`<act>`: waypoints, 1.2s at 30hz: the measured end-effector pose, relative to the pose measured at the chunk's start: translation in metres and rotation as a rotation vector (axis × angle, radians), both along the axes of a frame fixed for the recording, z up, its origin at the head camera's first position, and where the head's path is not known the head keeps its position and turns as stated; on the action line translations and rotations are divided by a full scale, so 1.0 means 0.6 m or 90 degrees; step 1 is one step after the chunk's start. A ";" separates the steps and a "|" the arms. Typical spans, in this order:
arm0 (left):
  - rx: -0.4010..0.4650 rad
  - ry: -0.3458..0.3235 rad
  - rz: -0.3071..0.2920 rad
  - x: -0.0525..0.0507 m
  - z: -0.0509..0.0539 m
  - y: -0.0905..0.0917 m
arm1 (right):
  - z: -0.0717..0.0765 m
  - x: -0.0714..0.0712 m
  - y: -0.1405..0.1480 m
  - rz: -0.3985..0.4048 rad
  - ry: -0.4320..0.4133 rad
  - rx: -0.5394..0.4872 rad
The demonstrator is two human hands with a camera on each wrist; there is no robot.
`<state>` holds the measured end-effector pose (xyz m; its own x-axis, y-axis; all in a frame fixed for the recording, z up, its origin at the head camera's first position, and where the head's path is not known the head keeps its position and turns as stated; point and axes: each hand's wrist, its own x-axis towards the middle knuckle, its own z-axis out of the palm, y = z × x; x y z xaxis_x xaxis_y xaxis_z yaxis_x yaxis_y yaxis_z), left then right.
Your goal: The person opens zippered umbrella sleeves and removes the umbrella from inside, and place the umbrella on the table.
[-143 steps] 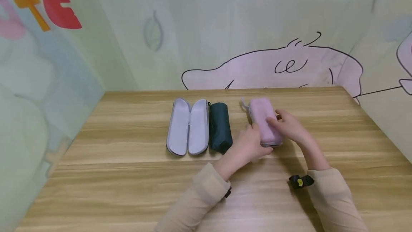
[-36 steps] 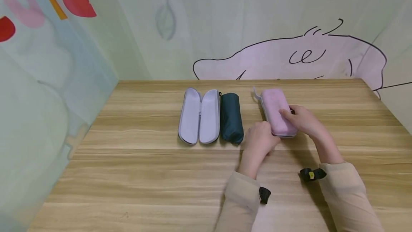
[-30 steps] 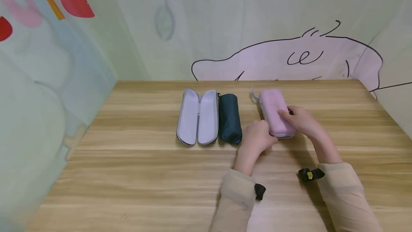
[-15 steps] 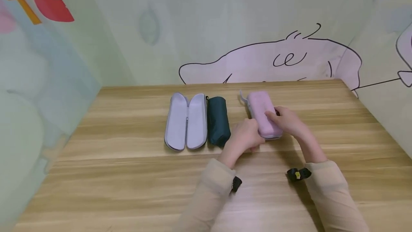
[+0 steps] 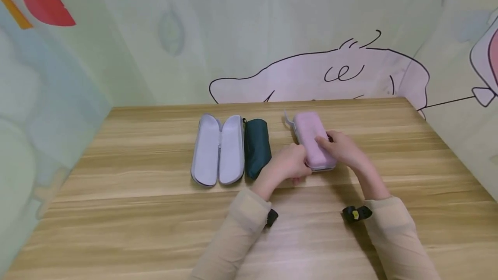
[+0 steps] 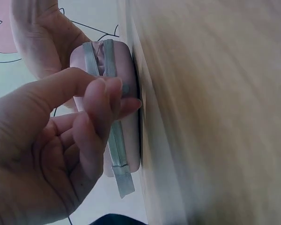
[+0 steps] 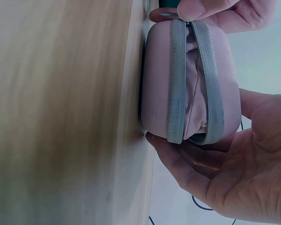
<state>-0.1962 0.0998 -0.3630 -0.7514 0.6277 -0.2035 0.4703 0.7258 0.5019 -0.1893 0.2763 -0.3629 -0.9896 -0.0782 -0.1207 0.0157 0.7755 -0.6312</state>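
A pink zip case (image 5: 311, 135) lies on the table, a grey fabric tab sticking up at its far left corner. At its near left corner my left hand (image 5: 288, 163) pinches the zipper pull (image 7: 168, 15) between thumb and fingers. Around the case's right side my right hand (image 5: 344, 148) holds on, thumb on top and fingers along the side. In the right wrist view the grey zipper (image 7: 177, 84) is parted across the near end, with pink lining (image 7: 193, 93) showing in the gap. The left wrist view shows the zipper running along the case's left side, partly hidden by my fingers.
To the left, a case spread flat (image 5: 206, 150) shows its pale lavender inside. Between it and the pink case lies a dark teal cloth bundle (image 5: 257, 146), like a folded umbrella. A printed cloth backdrop (image 5: 241, 33) rises behind the wooden table (image 5: 136, 219).
Over the last seconds my left hand has shifted from the case's near end to its near left corner. My right hand keeps its hold. The head view has swung about slightly.
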 end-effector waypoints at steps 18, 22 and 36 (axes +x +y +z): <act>0.026 -0.030 0.015 -0.001 -0.003 -0.007 | -0.003 0.002 -0.003 -0.005 -0.020 -0.013; 0.024 -0.032 0.023 -0.002 -0.003 -0.005 | -0.002 0.003 -0.003 -0.006 -0.023 -0.012; 0.033 -0.018 0.131 0.011 -0.009 0.014 | -0.001 0.000 0.001 -0.006 -0.016 -0.017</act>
